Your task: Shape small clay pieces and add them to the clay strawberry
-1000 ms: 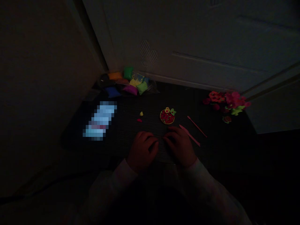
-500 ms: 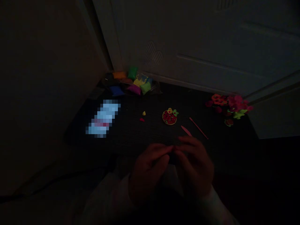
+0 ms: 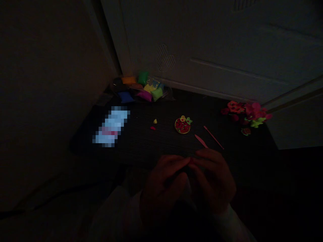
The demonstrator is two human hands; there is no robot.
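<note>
Now, in the head view, both hands are drawn back toward the body and raised, where a second ago they lay lower on the dark tabletop with a gap between them. The left hand and the right hand meet at the fingertips; the left thumb stands away from its forefinger. A reddish spot shows at that meeting point, but it is too dark to tell whether a small piece is pinched there or only skin catches the light, so I cannot tell whether either grip is closed on anything. Compared with half a second ago, the pose is nearly the same, which I read as handling that has moved from the tabletop to the fingertips.

Just beyond the right hand lies the pink knife-shaped tool, its near end now covered by that hand, with the thin pink stick beside it. The round red piece, bearing a yellow flower and a green flower at its far edge, sits on the tabletop ahead of the fingertips, untouched; left of it, the small yellow bit and small red bit have kept their places
</note>
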